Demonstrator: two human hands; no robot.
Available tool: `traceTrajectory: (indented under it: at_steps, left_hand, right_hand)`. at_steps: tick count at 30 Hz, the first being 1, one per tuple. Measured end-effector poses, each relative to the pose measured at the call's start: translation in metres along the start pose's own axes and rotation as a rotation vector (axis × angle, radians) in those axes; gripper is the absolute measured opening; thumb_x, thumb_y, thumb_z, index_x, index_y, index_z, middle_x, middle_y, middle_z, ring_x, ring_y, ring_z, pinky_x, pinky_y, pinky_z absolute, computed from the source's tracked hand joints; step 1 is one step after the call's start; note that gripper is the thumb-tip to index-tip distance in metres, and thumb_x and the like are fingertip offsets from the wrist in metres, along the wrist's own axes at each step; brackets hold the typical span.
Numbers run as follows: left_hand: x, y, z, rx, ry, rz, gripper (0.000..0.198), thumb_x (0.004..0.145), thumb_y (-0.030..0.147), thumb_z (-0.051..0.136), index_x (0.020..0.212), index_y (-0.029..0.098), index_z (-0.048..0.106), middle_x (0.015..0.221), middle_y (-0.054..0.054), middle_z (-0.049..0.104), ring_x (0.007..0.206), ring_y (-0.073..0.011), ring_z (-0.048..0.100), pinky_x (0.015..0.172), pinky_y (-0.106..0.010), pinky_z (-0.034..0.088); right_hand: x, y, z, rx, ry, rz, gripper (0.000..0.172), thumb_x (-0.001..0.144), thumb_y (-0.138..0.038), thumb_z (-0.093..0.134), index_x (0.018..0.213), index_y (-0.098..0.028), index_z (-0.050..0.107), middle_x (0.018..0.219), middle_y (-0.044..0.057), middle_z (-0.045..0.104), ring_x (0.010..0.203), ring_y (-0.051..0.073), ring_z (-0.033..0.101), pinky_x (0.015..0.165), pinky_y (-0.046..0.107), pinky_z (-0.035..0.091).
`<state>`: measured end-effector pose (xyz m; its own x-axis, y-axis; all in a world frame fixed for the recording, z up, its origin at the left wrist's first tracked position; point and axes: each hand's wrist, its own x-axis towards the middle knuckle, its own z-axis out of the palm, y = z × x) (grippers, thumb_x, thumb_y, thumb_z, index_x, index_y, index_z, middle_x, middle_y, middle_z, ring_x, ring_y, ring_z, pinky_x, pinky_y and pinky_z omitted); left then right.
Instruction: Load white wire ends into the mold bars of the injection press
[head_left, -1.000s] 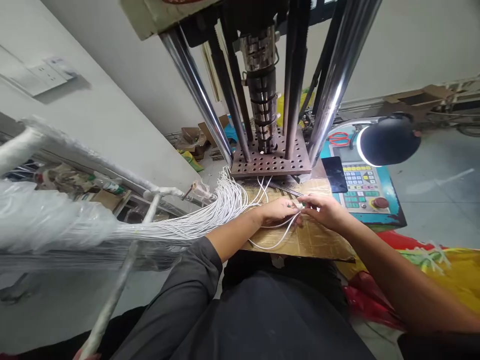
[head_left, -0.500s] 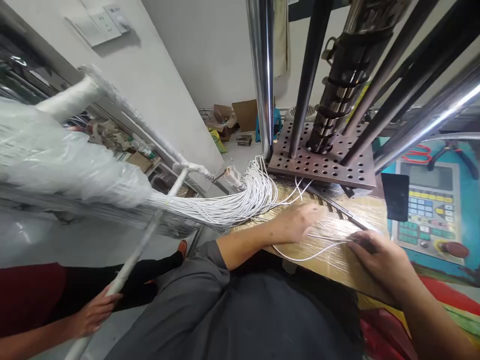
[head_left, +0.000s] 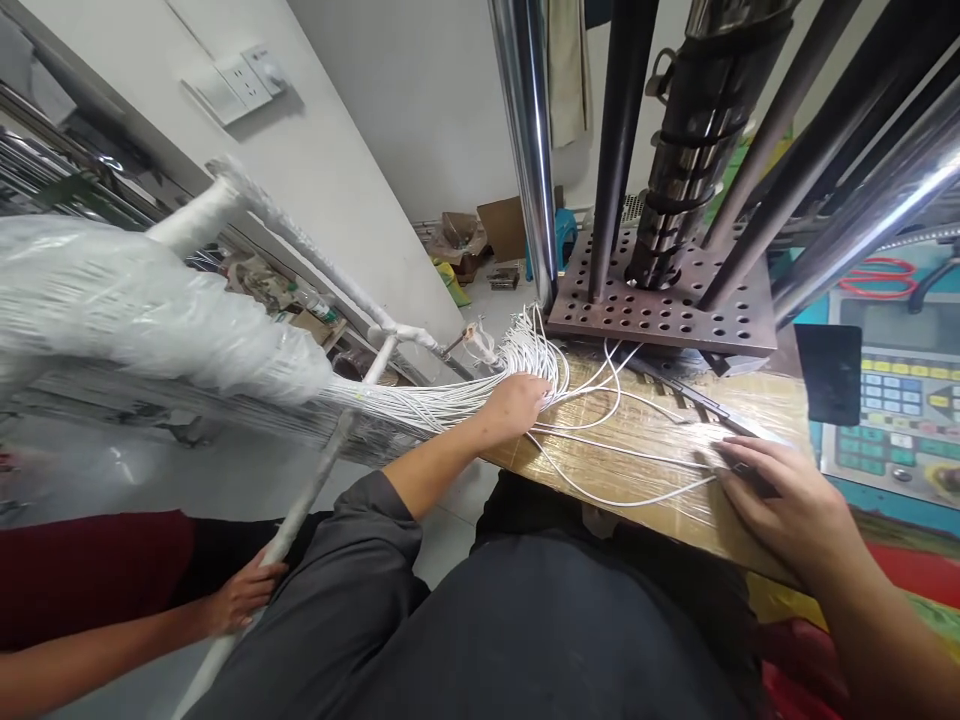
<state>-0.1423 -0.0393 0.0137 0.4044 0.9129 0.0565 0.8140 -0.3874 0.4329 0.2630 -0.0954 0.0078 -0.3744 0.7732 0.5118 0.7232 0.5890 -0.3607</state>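
My left hand (head_left: 517, 405) reaches into the end of a thick bundle of white cables (head_left: 435, 400) at the left edge of a cardboard work board wrapped in clear film (head_left: 652, 490). Its fingers curl among the cable ends. My right hand (head_left: 780, 495) lies flat on the board's right part, fingers pressing a dark flat piece where loose white cables (head_left: 622, 490) end. Several loose cables curve across the board between the two hands.
A perforated metal press plate (head_left: 660, 315) with steel columns (head_left: 525, 130) stands behind the board. A control panel (head_left: 892, 410) is at right. A wrapped white rack (head_left: 330, 470) carries the cable bundle at left. Another person's hand (head_left: 240, 595) holds the rack's leg.
My left hand moved left from the board's middle into the cable bundle. My right hand stayed pressed on the board. The view swung left, and another person's hand now grips the rack.
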Motion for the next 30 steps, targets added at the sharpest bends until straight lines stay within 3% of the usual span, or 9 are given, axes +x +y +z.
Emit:
traceTrajectory:
  at_steps: [3, 7, 11, 16, 20, 23, 27, 30]
  left_hand:
    - [-0.016, 0.008, -0.011, -0.13, 0.049, -0.093, 0.026, 0.099, 0.011, 0.056, 0.117, 0.016, 0.074, 0.106, -0.007, 0.078, 0.105, -0.0229, 0.07, 0.099, -0.035, 0.052]
    - [-0.038, 0.023, -0.019, -0.076, 0.052, -0.175, 0.023, 0.104, 0.019, 0.052, 0.09, 0.018, 0.07, 0.093, -0.006, 0.075, 0.088, -0.0217, 0.068, 0.085, -0.033, 0.051]
    - [-0.048, 0.031, -0.007, -0.04, 0.187, -0.269, 0.024, 0.107, 0.021, 0.048, 0.091, 0.02, 0.065, 0.087, -0.005, 0.072, 0.082, -0.0207, 0.066, 0.078, -0.032, 0.047]
    - [-0.051, 0.029, 0.014, -0.06, 0.143, -0.323, 0.019, 0.109, 0.024, 0.048, 0.096, 0.021, 0.062, 0.089, -0.004, 0.072, 0.082, -0.0204, 0.067, 0.075, -0.031, 0.045]
    - [-0.046, 0.022, 0.01, -0.013, 0.164, -0.28, 0.021, 0.11, 0.023, 0.045, 0.096, 0.021, 0.062, 0.092, -0.005, 0.073, 0.084, -0.0211, 0.066, 0.076, -0.032, 0.043]
    - [-0.04, 0.018, 0.001, -0.029, 0.209, -0.246, 0.026, 0.11, 0.022, 0.044, 0.091, 0.02, 0.061, 0.092, -0.005, 0.071, 0.086, -0.0204, 0.064, 0.078, -0.032, 0.043]
    - [-0.034, 0.015, -0.005, -0.003, 0.223, -0.214, 0.03, 0.11, 0.021, 0.045, 0.084, 0.02, 0.06, 0.089, -0.005, 0.068, 0.084, -0.0194, 0.061, 0.077, -0.032, 0.042]
    - [-0.031, 0.012, -0.005, 0.059, 0.214, -0.214, 0.029, 0.109, 0.02, 0.046, 0.085, 0.019, 0.062, 0.092, -0.005, 0.069, 0.087, -0.02, 0.062, 0.078, -0.033, 0.043]
  right_hand:
    - [-0.003, 0.004, 0.0, -0.006, 0.003, -0.024, 0.034, 0.095, -0.027, 0.069, 0.128, -0.032, 0.07, 0.126, 0.013, 0.073, 0.111, 0.039, 0.074, 0.099, 0.058, 0.063]
    - [0.002, -0.003, -0.002, -0.107, 0.099, -0.072, 0.039, 0.093, -0.023, 0.072, 0.131, -0.03, 0.067, 0.132, 0.013, 0.072, 0.116, 0.037, 0.073, 0.103, 0.057, 0.061]
    - [0.018, -0.031, 0.002, -0.145, 0.124, -0.15, 0.036, 0.094, -0.023, 0.072, 0.129, -0.026, 0.067, 0.127, 0.012, 0.075, 0.114, 0.034, 0.074, 0.101, 0.055, 0.06]
    - [0.038, -0.057, 0.026, -0.179, 0.066, -0.21, 0.028, 0.098, -0.021, 0.067, 0.125, -0.023, 0.068, 0.125, 0.012, 0.076, 0.112, 0.033, 0.073, 0.095, 0.051, 0.058]
    - [0.07, -0.062, 0.057, -0.165, 0.003, -0.141, 0.026, 0.103, -0.025, 0.057, 0.124, -0.017, 0.072, 0.128, 0.014, 0.074, 0.111, 0.032, 0.073, 0.092, 0.048, 0.059]
    - [0.104, -0.068, 0.077, -0.165, -0.114, -0.001, 0.034, 0.105, -0.026, 0.05, 0.127, -0.017, 0.074, 0.127, 0.013, 0.074, 0.111, 0.029, 0.072, 0.092, 0.043, 0.058]
    - [0.14, -0.081, 0.09, -0.267, -0.363, 0.216, 0.035, 0.104, -0.028, 0.049, 0.122, -0.017, 0.077, 0.116, 0.012, 0.074, 0.1, 0.026, 0.07, 0.081, 0.036, 0.053]
    - [0.151, -0.083, 0.094, -0.338, -0.437, 0.29, 0.033, 0.105, -0.029, 0.047, 0.113, -0.016, 0.077, 0.112, 0.012, 0.072, 0.095, 0.024, 0.068, 0.075, 0.035, 0.047]
